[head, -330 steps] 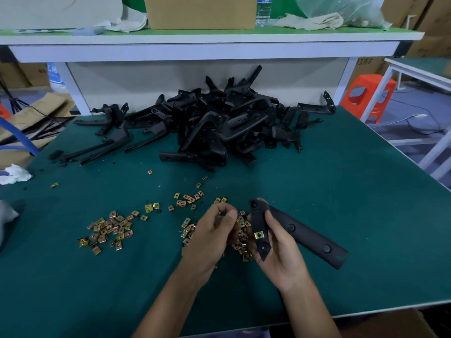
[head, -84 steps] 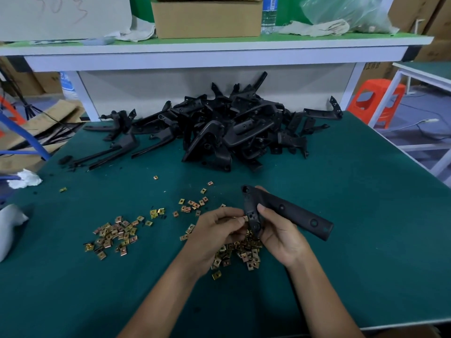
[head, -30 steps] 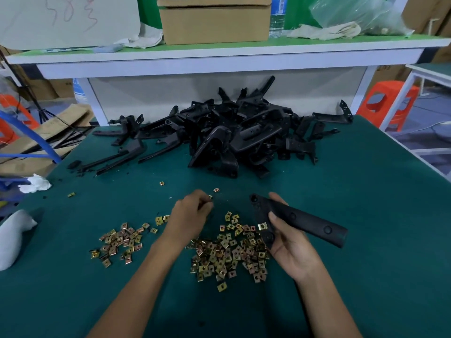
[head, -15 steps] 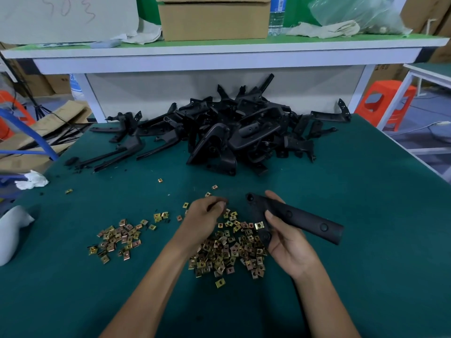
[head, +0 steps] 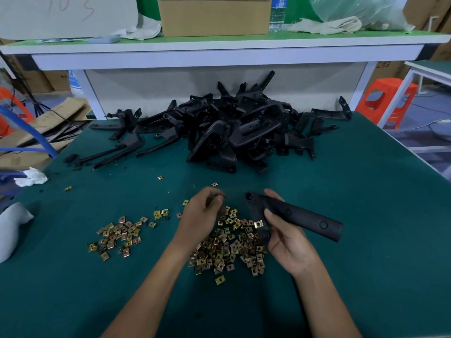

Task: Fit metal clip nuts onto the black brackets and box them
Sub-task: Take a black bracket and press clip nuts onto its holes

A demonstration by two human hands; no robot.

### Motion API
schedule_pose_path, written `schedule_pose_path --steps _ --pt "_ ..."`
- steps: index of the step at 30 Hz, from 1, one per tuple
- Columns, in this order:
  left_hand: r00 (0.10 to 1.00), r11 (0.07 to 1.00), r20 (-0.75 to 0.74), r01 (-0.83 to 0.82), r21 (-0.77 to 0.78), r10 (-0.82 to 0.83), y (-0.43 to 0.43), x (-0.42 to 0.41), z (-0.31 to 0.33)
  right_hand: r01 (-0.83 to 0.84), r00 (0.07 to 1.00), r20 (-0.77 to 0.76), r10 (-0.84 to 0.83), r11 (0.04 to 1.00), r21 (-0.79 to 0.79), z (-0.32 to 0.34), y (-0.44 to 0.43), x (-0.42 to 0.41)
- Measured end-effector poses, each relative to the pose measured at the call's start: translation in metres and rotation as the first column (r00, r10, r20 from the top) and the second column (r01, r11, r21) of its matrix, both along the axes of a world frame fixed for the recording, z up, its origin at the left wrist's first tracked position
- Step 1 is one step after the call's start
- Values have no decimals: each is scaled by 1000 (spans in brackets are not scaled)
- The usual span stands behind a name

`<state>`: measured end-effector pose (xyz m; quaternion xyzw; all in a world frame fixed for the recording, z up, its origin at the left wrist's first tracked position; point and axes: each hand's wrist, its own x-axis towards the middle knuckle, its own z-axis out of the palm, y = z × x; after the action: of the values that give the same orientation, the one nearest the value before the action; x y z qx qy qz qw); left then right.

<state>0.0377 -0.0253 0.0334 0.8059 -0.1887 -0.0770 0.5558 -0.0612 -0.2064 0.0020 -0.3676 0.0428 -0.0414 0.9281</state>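
Gripping bracket (head: pixel 305 218); left fingers (head: pixel 216 196) perhaps pinching.

We grip a black bracket (head: pixel 300 215) in our right hand (head: pixel 285 240), its long arm pointing toward four o'clock, with one brass clip nut (head: pixel 258 224) seated on its near flange. Our left hand (head: pixel 202 215) hovers at nine o'clock of it, fingers curled over the big pile of clip nuts (head: pixel 227 250); whether they pinch one we cannot tell. A smaller pile (head: pixel 117 236) lies further toward nine o'clock, and the heap of brackets (head: pixel 239 132) sits at twelve o'clock on the green table (head: pixel 366 191).
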Motion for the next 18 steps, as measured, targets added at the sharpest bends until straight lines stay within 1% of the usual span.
schedule_pose_path --steps 3,5,8,10,15,18 --pt "996 996 -70 43 -82 -49 -2 -8 6 -19 1000 7 19 1000 -5 0 0 0" --pt "980 980 -170 72 -185 -104 -6 -17 9 -24 1000 20 24 1000 -6 0 -1 0" --pt "938 943 -305 57 -329 -163 -15 -27 13 -24 999 36 24 1000 -17 -1 -1 0" --pt "924 923 -337 41 -383 -180 -18 -30 15 -24 999 42 25 999 -35 -2 -1 1" --pt "927 928 -336 29 -372 -164 -19 -31 18 -23 999 21 25 997 -67 1 2 0" --pt "940 943 -289 84 -323 -183 -13 -27 17 -32 999 -4 32 998 -57 3 3 -1"
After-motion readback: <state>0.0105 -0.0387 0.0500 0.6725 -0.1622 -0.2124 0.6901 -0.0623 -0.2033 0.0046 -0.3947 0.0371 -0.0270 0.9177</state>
